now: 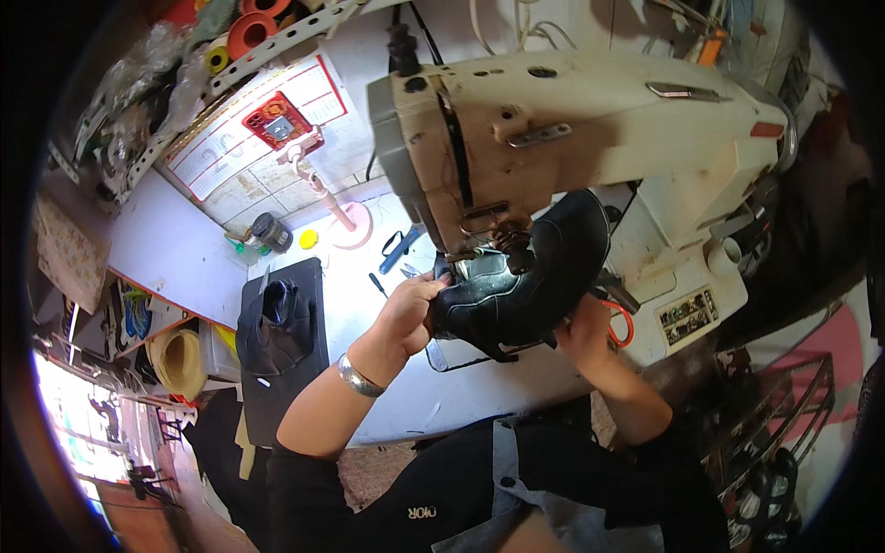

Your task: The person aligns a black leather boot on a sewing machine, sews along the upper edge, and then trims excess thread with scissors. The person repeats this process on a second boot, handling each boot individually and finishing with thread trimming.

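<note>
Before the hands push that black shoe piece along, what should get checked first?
1. Left hand grips the black leather shoe upper at its left edge: ok.
2. Right hand supports the upper from below: ok, though mostly hidden.
3. Upper sits under the sewing machine head: ok.
4. Fingers clear of the needle: cannot tell, needle hidden.
5. Orange cord lies close by the right hand: cannot tell if touching.
6. Stack of black pieces lies apart on the left: ok.
</note>
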### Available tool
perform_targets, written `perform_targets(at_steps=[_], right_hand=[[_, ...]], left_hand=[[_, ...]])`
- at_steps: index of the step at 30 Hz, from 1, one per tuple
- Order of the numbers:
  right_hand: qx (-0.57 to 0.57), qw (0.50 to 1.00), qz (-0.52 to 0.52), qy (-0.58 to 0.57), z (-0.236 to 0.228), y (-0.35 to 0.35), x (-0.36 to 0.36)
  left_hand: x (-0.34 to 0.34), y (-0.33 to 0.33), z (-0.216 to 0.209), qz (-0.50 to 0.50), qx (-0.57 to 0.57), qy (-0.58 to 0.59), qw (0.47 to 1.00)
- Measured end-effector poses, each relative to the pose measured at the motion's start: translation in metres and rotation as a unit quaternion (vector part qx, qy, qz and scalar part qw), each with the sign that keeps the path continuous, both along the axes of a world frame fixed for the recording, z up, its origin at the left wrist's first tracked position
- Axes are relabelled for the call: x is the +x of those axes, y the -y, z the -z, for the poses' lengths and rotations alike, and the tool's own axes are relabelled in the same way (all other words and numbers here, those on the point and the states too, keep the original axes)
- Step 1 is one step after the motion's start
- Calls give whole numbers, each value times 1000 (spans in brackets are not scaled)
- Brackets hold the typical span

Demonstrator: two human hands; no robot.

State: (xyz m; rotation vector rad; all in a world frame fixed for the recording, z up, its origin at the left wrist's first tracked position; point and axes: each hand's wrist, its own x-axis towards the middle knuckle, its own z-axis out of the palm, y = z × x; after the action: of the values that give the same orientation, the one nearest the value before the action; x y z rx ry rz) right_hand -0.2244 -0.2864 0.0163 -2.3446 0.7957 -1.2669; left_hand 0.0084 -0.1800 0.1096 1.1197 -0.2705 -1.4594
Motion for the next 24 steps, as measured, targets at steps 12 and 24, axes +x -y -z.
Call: perform_targets(at_steps=[12,24], right_hand=[[74,995,-18,-68,32,-22,-17],[299,891,-234,250,-14,-17,35]], left_hand=[[-1,-3,-4,36,2,0,999],[-24,-13,-15,-20,-15,-84,996]])
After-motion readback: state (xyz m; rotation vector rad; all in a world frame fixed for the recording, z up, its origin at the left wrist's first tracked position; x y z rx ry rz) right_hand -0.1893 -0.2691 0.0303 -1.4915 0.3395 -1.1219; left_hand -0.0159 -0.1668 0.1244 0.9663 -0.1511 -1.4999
